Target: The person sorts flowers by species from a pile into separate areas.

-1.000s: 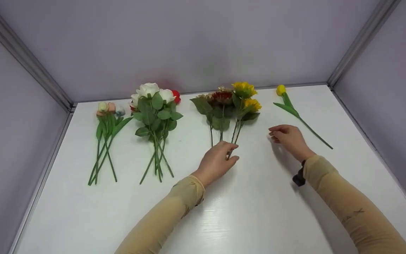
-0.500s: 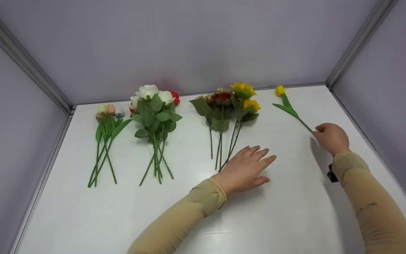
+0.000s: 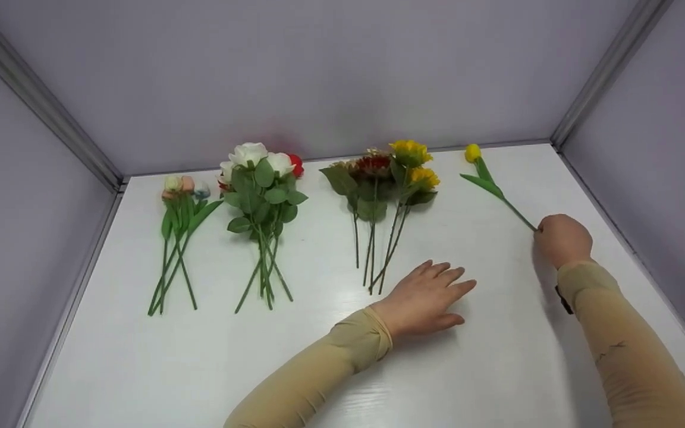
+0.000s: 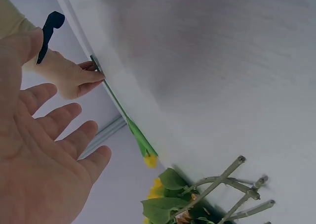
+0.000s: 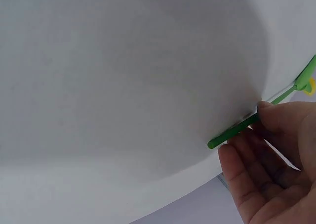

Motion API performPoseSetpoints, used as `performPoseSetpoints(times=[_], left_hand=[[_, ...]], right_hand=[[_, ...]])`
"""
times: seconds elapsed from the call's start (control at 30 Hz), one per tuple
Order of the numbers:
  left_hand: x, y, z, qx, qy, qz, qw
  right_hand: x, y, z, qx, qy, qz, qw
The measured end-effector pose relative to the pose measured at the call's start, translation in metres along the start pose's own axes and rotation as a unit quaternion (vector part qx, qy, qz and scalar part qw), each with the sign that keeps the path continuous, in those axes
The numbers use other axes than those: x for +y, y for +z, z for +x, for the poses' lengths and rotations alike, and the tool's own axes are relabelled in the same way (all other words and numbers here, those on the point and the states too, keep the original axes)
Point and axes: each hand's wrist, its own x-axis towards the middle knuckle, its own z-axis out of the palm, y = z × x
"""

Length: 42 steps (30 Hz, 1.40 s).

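At the right of the table, my right hand (image 3: 565, 241) pinches the lower stem of a yellow tulip (image 3: 510, 205) between thumb and fingers. The right wrist view shows the green stem's cut end (image 5: 212, 144) poking out past the fingertips. The tulip's yellow bloom points to the back wall. My left hand (image 3: 426, 302) is spread, palm down and fingers apart, holding nothing. It hovers over the table just right of the lower stem ends of the sunflower bunch (image 3: 411, 153), which includes a dark red bloom (image 3: 373, 164).
Left of the sunflowers lies a bunch of white roses (image 3: 250, 153) with a red bloom (image 3: 297, 166) behind. Farther left are pastel tulips (image 3: 183, 208) with crossed stems. Grey walls (image 3: 342, 71) enclose the white table (image 3: 211, 362) at the back and sides.
My left hand has let go of the sunflower stems, moved right and nearer, and spread its fingers. My right hand has moved right to the yellow tulip's stem and taken hold of it.
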Motion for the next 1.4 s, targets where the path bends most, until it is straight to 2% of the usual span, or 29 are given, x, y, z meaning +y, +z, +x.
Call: performPoseSetpoints(times=[0.17,0.27,0.33,0.4,0.5,0.6,0.67,0.73,0.8,0.9,1.03,1.07,1.17,1.2,1.27,1.33,1.4], left_hand=[[-0.001,0.001,0.0,-0.008,0.0,-0.009,0.9999],[-0.002,0.001,-0.001,-0.006,0.002,-0.02,0.9998],[-0.003,0.0,-0.002,-0.004,0.001,-0.029,0.9996],[-0.006,0.0,-0.003,-0.002,-0.003,-0.041,0.9991],[-0.01,0.001,-0.004,0.009,-0.019,-0.056,0.9982],[-0.016,-0.001,-0.005,0.031,-0.044,-0.1,0.9935],[-0.02,-0.003,-0.007,0.051,-0.07,-0.153,0.9843],[-0.026,-0.005,-0.01,0.073,-0.105,-0.234,0.9637],[-0.031,-0.008,-0.014,0.1,-0.142,-0.32,0.9312],[-0.041,-0.014,-0.018,0.143,-0.189,-0.447,0.8625],[-0.055,-0.023,-0.023,0.202,-0.216,-0.556,0.7767],[-0.059,-0.025,-0.024,0.215,-0.218,-0.575,0.7582],[-0.068,-0.031,-0.03,0.252,-0.223,-0.618,0.711],[-0.07,-0.032,-0.032,0.263,-0.223,-0.627,0.6984],[-0.075,-0.034,-0.038,0.282,-0.227,-0.637,0.681],[-0.079,-0.035,-0.043,0.297,-0.234,-0.642,0.6672],[-0.082,-0.034,-0.049,0.312,-0.243,-0.639,0.6594]], right_hand=[[-0.005,0.002,0.0,0.0,-0.012,-0.004,1.0],[-0.008,-0.002,-0.001,-0.028,-0.004,0.028,0.999],[-0.011,-0.006,-0.002,-0.062,0.01,0.069,0.996],[-0.013,-0.01,-0.003,-0.103,0.028,0.11,0.988],[-0.019,-0.011,-0.006,-0.154,0.061,0.178,0.97],[-0.025,-0.007,-0.011,-0.167,0.088,0.248,0.95],[-0.032,-0.005,-0.015,-0.158,0.096,0.288,0.94],[-0.043,-0.004,-0.021,-0.147,0.095,0.322,0.931],[-0.059,-0.005,-0.029,-0.138,0.085,0.345,0.925],[-0.087,-0.005,-0.04,-0.121,0.06,0.369,0.919],[-0.132,0.002,-0.056,-0.1,0.023,0.405,0.908],[-0.143,0.005,-0.059,-0.097,0.014,0.414,0.905],[-0.176,0.017,-0.07,-0.098,-0.008,0.437,0.894],[-0.186,0.022,-0.074,-0.101,-0.016,0.442,0.891],[-0.205,0.031,-0.08,-0.103,-0.039,0.445,0.889],[-0.22,0.04,-0.085,-0.105,-0.062,0.44,0.89],[-0.232,0.046,-0.089,-0.101,-0.087,0.431,0.892]])
